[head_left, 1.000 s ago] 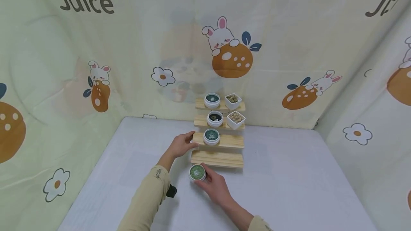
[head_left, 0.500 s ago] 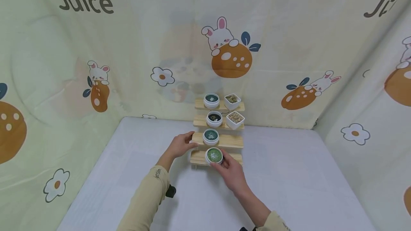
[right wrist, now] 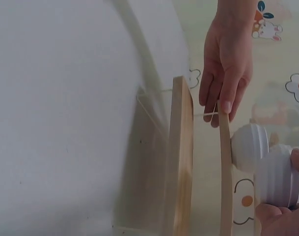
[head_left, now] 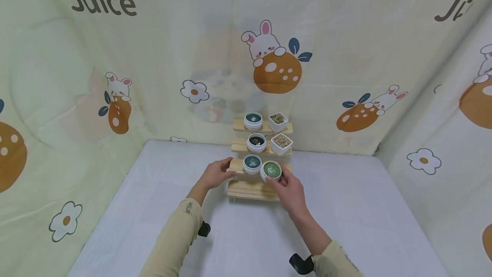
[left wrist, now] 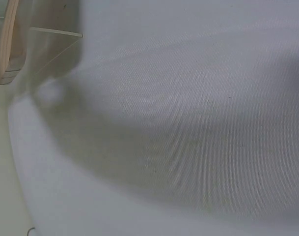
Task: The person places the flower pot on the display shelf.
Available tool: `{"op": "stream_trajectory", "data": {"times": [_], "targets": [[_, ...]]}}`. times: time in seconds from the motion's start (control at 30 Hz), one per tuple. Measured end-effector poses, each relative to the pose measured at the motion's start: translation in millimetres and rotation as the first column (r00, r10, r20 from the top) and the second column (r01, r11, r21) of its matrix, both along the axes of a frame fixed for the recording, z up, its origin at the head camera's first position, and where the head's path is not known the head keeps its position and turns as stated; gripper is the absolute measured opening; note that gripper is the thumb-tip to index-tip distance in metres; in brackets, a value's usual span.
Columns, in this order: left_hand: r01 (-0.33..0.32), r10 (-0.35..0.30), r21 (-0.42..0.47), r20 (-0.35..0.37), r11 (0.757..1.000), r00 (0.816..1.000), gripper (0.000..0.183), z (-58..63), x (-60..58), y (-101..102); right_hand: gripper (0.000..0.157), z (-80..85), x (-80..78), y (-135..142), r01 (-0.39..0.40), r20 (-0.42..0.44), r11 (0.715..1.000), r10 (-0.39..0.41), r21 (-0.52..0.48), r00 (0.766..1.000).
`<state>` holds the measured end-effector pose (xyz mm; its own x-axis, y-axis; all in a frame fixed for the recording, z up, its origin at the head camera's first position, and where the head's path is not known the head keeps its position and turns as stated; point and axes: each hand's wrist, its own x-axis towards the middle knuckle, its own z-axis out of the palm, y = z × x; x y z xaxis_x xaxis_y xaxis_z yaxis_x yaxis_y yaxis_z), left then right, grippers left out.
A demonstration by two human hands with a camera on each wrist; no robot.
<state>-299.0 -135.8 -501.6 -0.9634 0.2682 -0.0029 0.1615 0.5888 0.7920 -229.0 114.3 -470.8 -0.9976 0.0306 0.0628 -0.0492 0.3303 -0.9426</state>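
Observation:
In the head view my right hand (head_left: pixel 293 190) grips a white round jar (head_left: pixel 271 170) with green contents between thumb and fingers. The jar is above the right part of the third board down of a four-tier wooden rack (head_left: pixel 250 190); in the right wrist view a gap shows between the jar (right wrist: pixel 278 176) and that board (right wrist: pixel 226 167). Beside it on the same board sits a white round jar with dark-green contents (head_left: pixel 252 163). My left hand (head_left: pixel 215 175) pinches that board's left end; the right wrist view shows its thumb on the edge. Neither hand appears in the left wrist view.
Higher up the rack stand two white round jars, dark green (head_left: pixel 253 120) and black (head_left: pixel 256 142), and two square white bowls of grainy bits (head_left: pixel 278 121) (head_left: pixel 282 143). The white table (head_left: pixel 346 208) meets a printed curtain (head_left: pixel 161 76) behind and at the sides.
My right hand has carried the green jar from in front of the rack, past the lowest board, up and right to the third board down. The left hand has stayed at the board's end.

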Motion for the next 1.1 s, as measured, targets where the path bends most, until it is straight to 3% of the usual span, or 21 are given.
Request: {"op": "stream_trajectory", "data": {"times": [0.23,0.47,1.1], "targets": [[0.012,-0.012,0.003,-0.008,1.000,1.000,0.068,-0.5,-0.5,0.0,0.065,-2.8,-14.2,4.3,0.026,-0.018,0.995,-0.025,0.099,1.000],[0.004,-0.004,0.008,0.010,1.000,1.000,0.068,-0.2,-1.3,1.7,0.069,-6.9,-22.7,8.7,0.049,0.027,0.985,-0.055,0.165,0.998],[-0.012,0.012,0.004,0.019,1.000,1.000,0.067,1.0,1.2,2.6,0.072,-13.7,-33.3,13.1,0.054,-0.006,0.982,-0.054,0.181,0.999]]}}
